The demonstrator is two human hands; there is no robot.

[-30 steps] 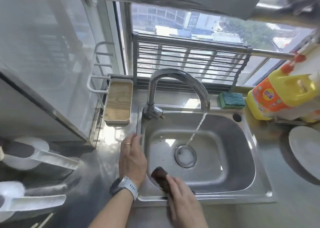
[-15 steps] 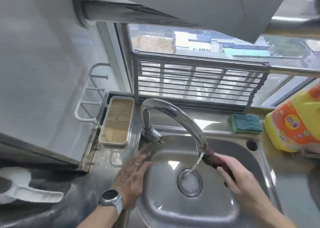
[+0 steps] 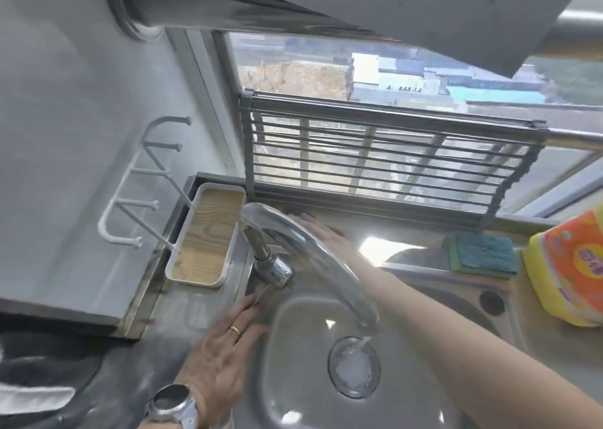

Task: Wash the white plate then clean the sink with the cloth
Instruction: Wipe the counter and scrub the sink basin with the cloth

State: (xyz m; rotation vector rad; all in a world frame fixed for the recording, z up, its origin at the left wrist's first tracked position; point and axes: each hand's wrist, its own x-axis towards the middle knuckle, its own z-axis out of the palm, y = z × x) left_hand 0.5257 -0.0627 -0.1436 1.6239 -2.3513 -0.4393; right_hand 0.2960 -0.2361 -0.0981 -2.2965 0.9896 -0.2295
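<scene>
I take the faucet (image 3: 272,267) as my landmark. My right hand (image 3: 321,231) is behind it, on the sink's (image 3: 293,379) back ledge just under the window rack (image 3: 391,161). The forearm crosses the basin from the near right and passes under the curved spout. The fingers (image 3: 308,221) that I can see lie straight and close together, flat against the ledge, with the tips pointing left past the faucet's base. The spout hides part of the palm.

A dark reddish sliver shows at the fingertips. I judge it to be the cloth (image 3: 291,213), pressed under the hand, not pinched. If so, it lies directly beneath and just ahead of the fingers, with its long side along the ledge. Any wipe would then run sideways behind the faucet, either left toward the wood-bottomed tray (image 3: 205,236) or right toward the green sponge (image 3: 483,255).

My left hand (image 3: 225,347) is in front of the faucet and to its left. It is spread flat on the sink's left rim, holding nothing, and blurred. The right hand alone is at the cloth. Water runs from the spout into the drain (image 3: 354,366). The white plate is not in view, so I judge the work is in the sink-cleaning part.
</scene>
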